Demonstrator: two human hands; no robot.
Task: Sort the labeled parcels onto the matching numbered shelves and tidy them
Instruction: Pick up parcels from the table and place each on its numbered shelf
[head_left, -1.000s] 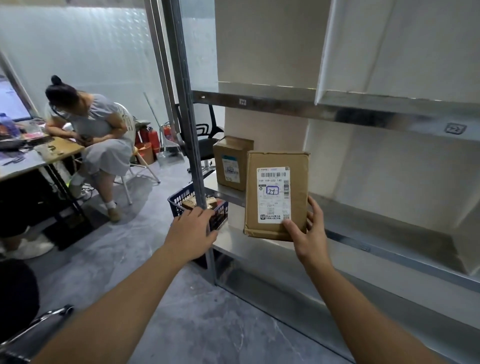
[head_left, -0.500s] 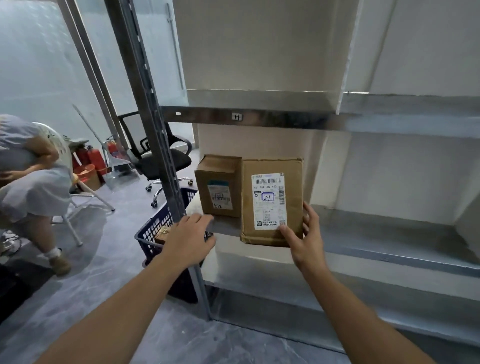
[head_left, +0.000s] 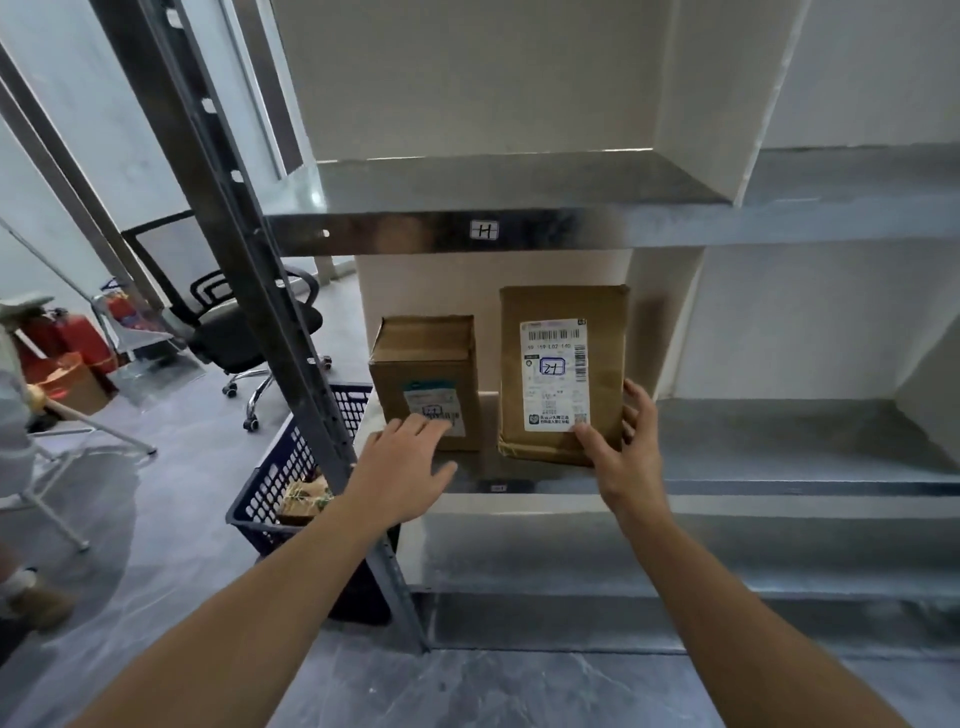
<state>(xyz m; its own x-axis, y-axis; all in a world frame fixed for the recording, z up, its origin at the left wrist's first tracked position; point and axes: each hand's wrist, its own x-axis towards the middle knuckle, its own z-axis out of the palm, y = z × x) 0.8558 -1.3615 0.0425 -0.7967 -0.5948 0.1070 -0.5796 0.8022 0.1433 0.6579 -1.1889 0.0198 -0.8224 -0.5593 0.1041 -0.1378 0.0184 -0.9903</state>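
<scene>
Now the right grip (head_left: 628, 467), pinching a lower corner, has brought the flat brown cardboard parcel marked 21 (head_left: 561, 306) to the grey metal shelf (head_left: 779, 447), right of the small brown box (head_left: 426, 358) the flat-fingered left grip (head_left: 402, 467) newly touches; placement seems nearly done.

Centre: tall parcel (head_left: 562, 371) brown, label (head_left: 554, 400) white with blue-ink mark; small box (head_left: 426, 374) brown. 8 o'clock: basket (head_left: 291, 462) navy, grid-holed. 9 o'clock: chair (head_left: 244, 335) black. 3 o'clock: shelf (head_left: 805, 415) silver-grey.

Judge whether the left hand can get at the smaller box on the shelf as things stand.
Likely yes: the left hand reaches the front of the smaller box; nothing lies between them.
</scene>
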